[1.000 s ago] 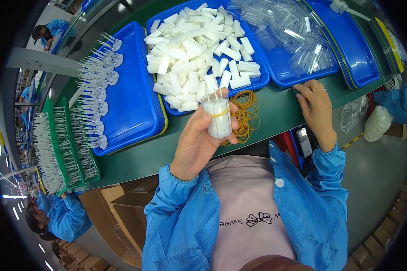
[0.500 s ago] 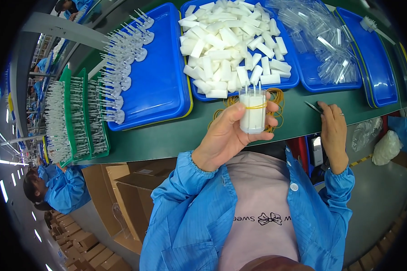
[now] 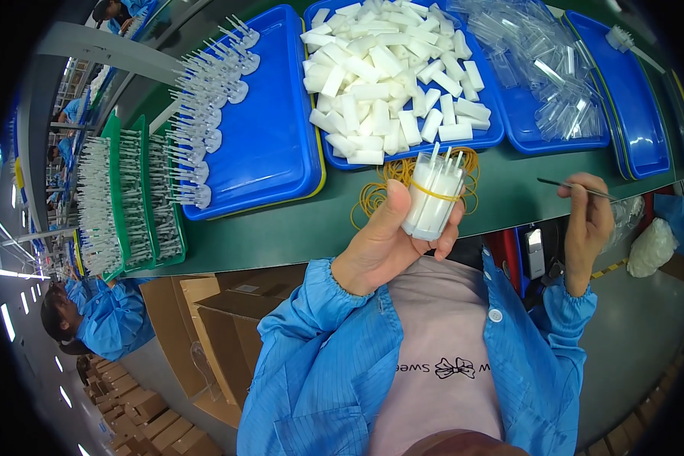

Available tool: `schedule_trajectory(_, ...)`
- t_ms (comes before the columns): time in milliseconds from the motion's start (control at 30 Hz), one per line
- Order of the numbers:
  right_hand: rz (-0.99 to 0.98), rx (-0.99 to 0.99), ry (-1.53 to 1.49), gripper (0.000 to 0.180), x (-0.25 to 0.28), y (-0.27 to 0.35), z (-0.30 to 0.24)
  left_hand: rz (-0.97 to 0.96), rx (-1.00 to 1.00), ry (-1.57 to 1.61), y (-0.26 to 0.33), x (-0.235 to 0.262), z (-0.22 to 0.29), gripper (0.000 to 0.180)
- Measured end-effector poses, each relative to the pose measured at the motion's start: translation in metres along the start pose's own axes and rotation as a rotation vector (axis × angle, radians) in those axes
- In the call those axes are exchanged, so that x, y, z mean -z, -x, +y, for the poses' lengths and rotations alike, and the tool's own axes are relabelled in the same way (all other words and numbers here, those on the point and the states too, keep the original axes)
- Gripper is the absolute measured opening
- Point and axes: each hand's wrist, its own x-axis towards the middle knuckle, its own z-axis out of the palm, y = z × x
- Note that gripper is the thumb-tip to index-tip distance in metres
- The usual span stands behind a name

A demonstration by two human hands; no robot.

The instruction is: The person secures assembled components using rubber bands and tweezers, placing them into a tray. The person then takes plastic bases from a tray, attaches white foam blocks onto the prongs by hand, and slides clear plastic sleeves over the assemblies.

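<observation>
Left hand [image 3: 387, 245] curled round banded cup [image 3: 435, 205], right hand [image 3: 587, 216] pinching dark tool [image 3: 555, 182] near tabletop [image 3: 509, 205] front edge; hold cup lightly, steady.

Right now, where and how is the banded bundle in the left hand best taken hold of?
Probably around the bundle near its top, coming from upper right: it leans that way, the left hand holds it lower, and the prongs above look thin.

The clear, white-filled, yellow-banded holder [image 3: 432, 207] tilts in left hand [image 3: 384, 245]; the thin dark tool [image 3: 552, 182] slants in right hand [image 3: 588, 216].
</observation>
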Motion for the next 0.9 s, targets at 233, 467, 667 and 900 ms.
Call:
schedule_trajectory(233,-0.327,-0.032,0.221,0.015,-0.006,-0.006,0.009,0.106,0.022,0.016,0.001,0.008,-0.004,0.085)
schedule_trajectory(467,-0.29,-0.093,-0.574,0.024,-0.034,-0.017,-0.023,-0.022,0.123,0.088,-0.008,-0.003,-0.006,0.066)
schedule_trajectory(667,-0.477,-0.205,-0.691,0.024,-0.055,-0.025,-0.04,0.071,0.195,0.122,-0.01,-0.008,-0.011,0.055)
schedule_trajectory(900,-0.585,-0.345,-0.743,0.025,-0.059,-0.024,-0.038,0.016,0.203,0.113,-0.011,-0.002,-0.009,0.055)
